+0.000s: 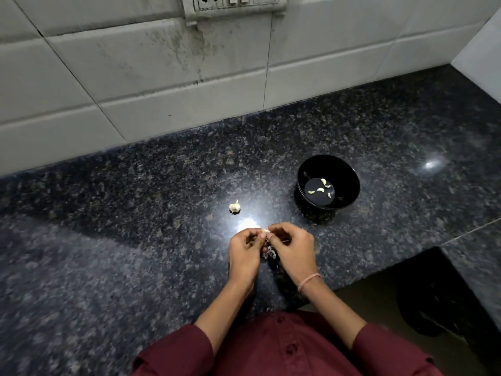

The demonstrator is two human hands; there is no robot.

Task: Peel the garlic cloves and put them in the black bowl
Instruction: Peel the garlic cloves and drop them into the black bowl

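Both hands meet over the dark granite counter. My left hand (245, 249) and my right hand (291, 246) pinch one small garlic clove (265, 230) between their fingertips. Loose white peel (270, 253) lies on the counter just below the hands. A partial garlic bulb (234, 207) sits on the counter, up and to the left of the hands. The black bowl (349, 177) stands to the upper right and holds several peeled cloves (320, 189).
A tiled wall (162, 77) with a socket panel (234, 2) runs behind the counter. The counter edge drops off at the lower right, where a dark object (433, 302) sits on the floor. A bright light glare lies on the granite near the hands.
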